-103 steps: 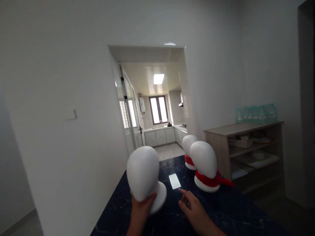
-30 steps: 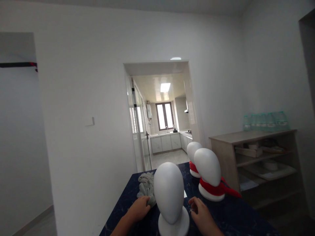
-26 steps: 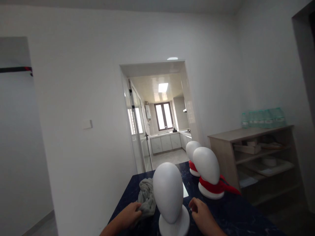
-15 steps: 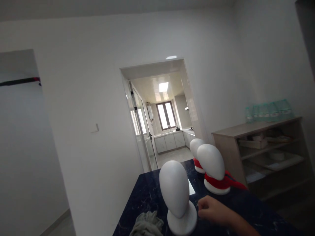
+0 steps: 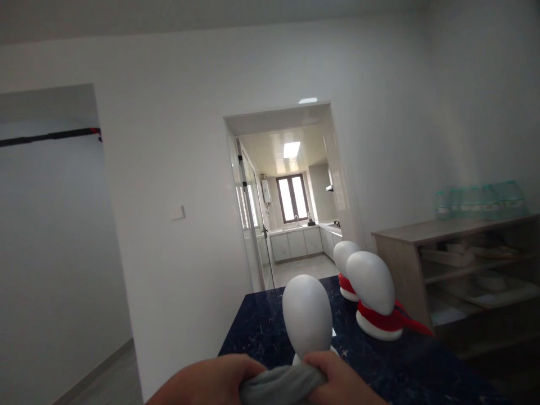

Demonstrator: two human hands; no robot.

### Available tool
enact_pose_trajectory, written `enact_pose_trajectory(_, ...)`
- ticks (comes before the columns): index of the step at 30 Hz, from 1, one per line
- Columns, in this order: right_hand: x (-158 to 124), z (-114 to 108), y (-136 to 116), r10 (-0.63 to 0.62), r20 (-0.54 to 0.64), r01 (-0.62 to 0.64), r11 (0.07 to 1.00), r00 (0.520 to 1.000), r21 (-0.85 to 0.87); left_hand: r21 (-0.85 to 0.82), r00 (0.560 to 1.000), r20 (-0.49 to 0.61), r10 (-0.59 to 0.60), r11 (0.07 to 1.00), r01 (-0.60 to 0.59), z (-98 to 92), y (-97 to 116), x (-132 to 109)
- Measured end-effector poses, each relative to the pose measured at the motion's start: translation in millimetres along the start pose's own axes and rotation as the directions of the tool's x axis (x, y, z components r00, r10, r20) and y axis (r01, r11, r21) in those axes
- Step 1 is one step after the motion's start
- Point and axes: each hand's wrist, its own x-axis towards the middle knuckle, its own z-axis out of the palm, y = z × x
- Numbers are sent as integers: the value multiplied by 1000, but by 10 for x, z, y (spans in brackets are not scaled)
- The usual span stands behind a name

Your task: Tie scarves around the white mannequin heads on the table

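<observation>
Between my two hands stretches a grey cloth (image 5: 280, 385), bunched into a loose roll. My left hand (image 5: 211, 378) is closed round its left end, and my right hand (image 5: 337, 376) grips the right end. Just behind the cloth stands a white mannequin head (image 5: 307, 315), its base mostly hidden by the cloth and my right hand. Further back on the right, a second white head (image 5: 371, 281) wears a red scarf (image 5: 377, 318) round its neck. Behind that one, a third white head (image 5: 345, 256) also has red fabric (image 5: 347, 283) at its neck.
The heads stand on a dark blue marbled table (image 5: 253, 320). At the right is a wooden shelf unit (image 5: 396, 253) with several bottles (image 5: 476, 201) on top and items on its shelves. A doorway behind the table opens onto a kitchen (image 5: 295, 242).
The grey cloth, lying on the table before, is now raised in both hands. My left hand has come into view and my right has moved left. The view has turned slightly left.
</observation>
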Motion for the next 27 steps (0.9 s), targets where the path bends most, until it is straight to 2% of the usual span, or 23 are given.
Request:
enact_pose_trajectory(3, -183, -631, -327, 7, 24, -7, 1000, 1000, 25, 86, 998, -52, -40, 995, 44, -213, -49, -7)
enact_pose_trajectory(5, -273, -1003, -507, 41, 53, -39, 999, 998, -38, 75, 994, -104, -29, 997, 37, -268, -77, -19)
enact_pose_trajectory(7, -336, -1323, -637, 48, 34, -41, 984, 998, -174, 37, 988, -152, -8, 999, 14, -269, -78, -33)
enact_pose_trajectory(9, -377, -1597, -697, 27, 10, -23, 956, 1000, -294, -30, 988, -156, 9, 999, -13, -234, -83, -33)
enact_pose_trajectory(12, -401, -1905, -605, -1, 22, 10, 916, 1000, -402, -121, 991, -136, 11, 992, -28, -121, -194, 40)
enact_pose_trajectory(14, -405, -2007, -397, 7, 38, 12, 879, 999, -477, -120, 989, -147, -4, 993, -13, 4, -359, 148)
enact_pose_trajectory(16, -423, -2012, -88, 54, 35, -25, 826, 998, -563, -53, 987, -159, -31, 998, 22, 168, -575, 283)
enact_pose_trajectory(19, -505, -1889, 455, 159, 0, -121, 754, 987, -646, 110, 984, -161, -79, 989, 97, 427, -907, 457)
enact_pose_trajectory(21, -590, -1791, 774, 184, -15, -150, 745, 983, -650, 219, 979, -176, -101, 966, 139, 549, -1093, 511)
enact_pose_trajectory(24, -709, -1718, 1064, 205, -33, -182, 773, 978, -608, 286, 971, -220, -98, 945, 161, 586, -1314, 487)
enact_pose_trajectory(27, -770, -1764, 1113, 237, -34, -220, 825, 971, -521, 265, 962, -262, -78, 953, 149, 488, -1517, 401)
